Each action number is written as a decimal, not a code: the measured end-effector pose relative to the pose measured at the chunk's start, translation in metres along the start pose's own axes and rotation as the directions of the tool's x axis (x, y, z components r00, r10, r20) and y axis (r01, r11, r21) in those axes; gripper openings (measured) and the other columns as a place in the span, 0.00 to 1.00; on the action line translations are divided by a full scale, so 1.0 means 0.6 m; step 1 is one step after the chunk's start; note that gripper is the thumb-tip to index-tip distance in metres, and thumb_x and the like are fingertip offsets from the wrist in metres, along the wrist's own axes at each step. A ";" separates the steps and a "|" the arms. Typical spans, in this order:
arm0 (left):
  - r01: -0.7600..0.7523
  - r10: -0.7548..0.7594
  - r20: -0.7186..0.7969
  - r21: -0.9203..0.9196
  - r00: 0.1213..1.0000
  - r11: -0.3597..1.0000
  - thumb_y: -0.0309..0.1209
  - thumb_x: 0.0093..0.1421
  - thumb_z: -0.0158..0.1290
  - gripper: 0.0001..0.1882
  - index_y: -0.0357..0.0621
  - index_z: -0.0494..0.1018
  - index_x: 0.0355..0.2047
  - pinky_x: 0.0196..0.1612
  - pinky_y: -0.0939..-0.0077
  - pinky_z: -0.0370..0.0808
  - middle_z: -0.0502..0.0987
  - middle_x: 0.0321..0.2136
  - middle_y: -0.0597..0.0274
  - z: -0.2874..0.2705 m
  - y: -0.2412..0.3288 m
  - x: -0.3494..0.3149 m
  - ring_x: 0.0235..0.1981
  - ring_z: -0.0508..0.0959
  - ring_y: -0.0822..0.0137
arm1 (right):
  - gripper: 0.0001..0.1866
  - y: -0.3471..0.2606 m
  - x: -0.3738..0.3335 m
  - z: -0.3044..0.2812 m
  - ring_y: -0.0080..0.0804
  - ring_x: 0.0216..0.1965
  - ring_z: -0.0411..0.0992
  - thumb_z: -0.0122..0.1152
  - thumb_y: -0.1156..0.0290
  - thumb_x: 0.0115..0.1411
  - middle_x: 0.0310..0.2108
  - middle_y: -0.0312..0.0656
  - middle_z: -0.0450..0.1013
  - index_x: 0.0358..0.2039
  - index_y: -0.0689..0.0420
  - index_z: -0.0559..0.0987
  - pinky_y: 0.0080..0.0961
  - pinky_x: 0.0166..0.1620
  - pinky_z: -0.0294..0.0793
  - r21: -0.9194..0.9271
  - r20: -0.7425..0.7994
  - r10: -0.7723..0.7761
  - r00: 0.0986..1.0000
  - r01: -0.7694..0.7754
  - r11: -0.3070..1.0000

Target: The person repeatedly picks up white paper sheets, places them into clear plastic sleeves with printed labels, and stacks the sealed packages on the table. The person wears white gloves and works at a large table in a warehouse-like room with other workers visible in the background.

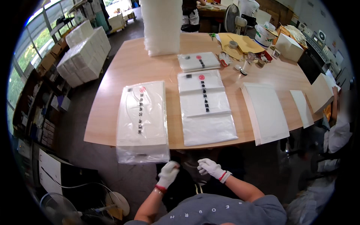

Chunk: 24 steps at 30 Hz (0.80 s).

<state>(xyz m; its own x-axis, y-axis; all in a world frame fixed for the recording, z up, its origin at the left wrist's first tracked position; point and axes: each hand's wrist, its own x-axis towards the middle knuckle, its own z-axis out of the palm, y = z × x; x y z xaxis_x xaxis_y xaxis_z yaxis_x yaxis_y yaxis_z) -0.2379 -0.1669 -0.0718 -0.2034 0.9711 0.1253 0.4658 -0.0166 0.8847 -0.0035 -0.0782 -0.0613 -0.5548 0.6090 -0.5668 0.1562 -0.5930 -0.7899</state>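
Note:
Both my hands wear white gloves and are held in front of my body, just off the table's near edge. My left hand (169, 174) has its fingers curled in, close to the lower right corner of a clear plastic bag (141, 154) that overhangs the edge. Inside that bag lies a stack of white sheets (153, 112). My right hand (210, 167) is also curled, with no object showing in it. Straight ahead lies a pile of flat clear printed bags (206, 125), with a smaller folded pile (198, 62) behind it.
On the wooden table (112, 82), a white stack (266, 112) and a narrower white piece (302, 108) lie to the right. A tall translucent stack (162, 28) stands at the back. Tape, a jar (247, 63) and brown paper (240, 43) sit far right. Another person (339, 131) works at the right.

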 end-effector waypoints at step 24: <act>0.188 -0.008 0.350 -0.486 0.937 0.854 0.27 0.59 0.43 0.05 0.39 0.66 0.28 0.29 0.73 0.71 0.73 0.21 0.60 0.139 0.155 0.466 0.24 0.75 0.68 | 0.16 -0.225 0.120 -0.117 0.36 0.48 0.64 0.57 0.61 0.57 0.47 0.40 0.67 0.39 0.61 0.74 0.31 0.47 0.68 0.435 -0.437 -0.125 0.891 0.331 0.837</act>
<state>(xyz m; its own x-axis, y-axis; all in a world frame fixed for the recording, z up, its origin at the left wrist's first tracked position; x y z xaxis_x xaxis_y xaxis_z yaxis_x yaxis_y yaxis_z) -0.1798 0.1230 0.0085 0.1069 0.9932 -0.0465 -0.0590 0.0530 0.9969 -0.0070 0.0826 -0.0119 -0.1568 0.8470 -0.5080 -0.4087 -0.5239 -0.7473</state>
